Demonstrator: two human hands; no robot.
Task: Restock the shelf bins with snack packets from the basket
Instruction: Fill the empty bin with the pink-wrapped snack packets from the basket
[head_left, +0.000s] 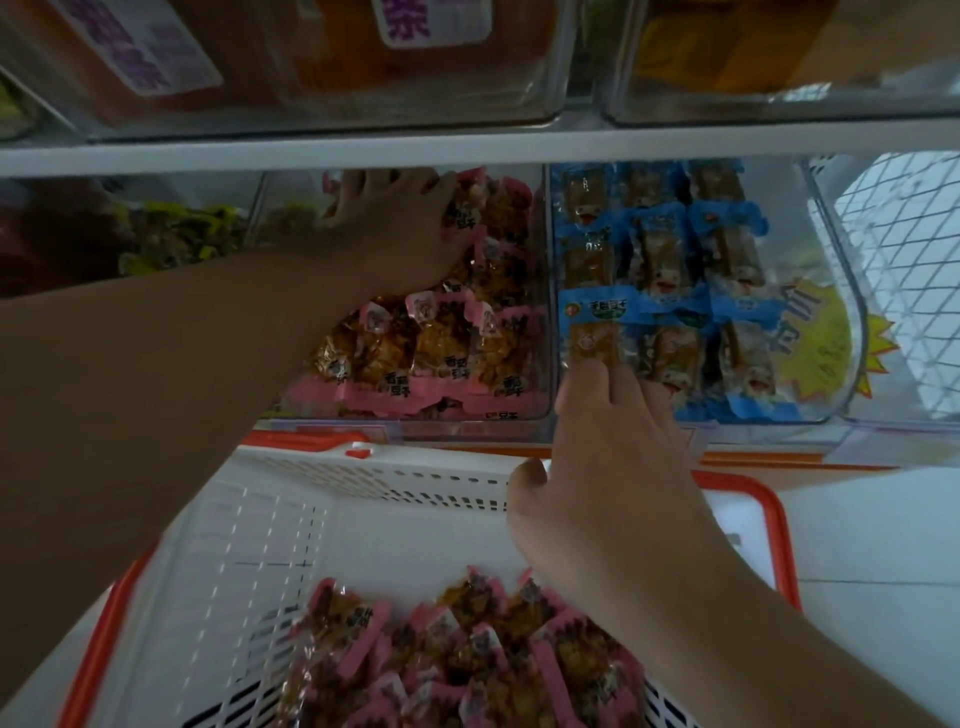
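A white basket with an orange rim (260, 545) sits below the shelf and holds several pink-edged snack packets (467, 654). Above it, a clear bin (543, 364) is filled with matching pink packets (431, 343). My left hand (395, 228) reaches deep into that bin and rests on the packets at its back. The neighbouring clear bin (841, 322) holds blue-edged packets (727, 249). My right hand (613, 467) pinches one blue-edged packet (592, 332) at the front left corner of the blue bin.
A white shelf board (467, 143) runs across above the bins, with more clear bins of orange and yellow goods on top. A bin of green-yellow packets (171, 239) stands to the left. A yellow starburst price tag (826, 343) and white wire mesh (904, 270) are at the right.
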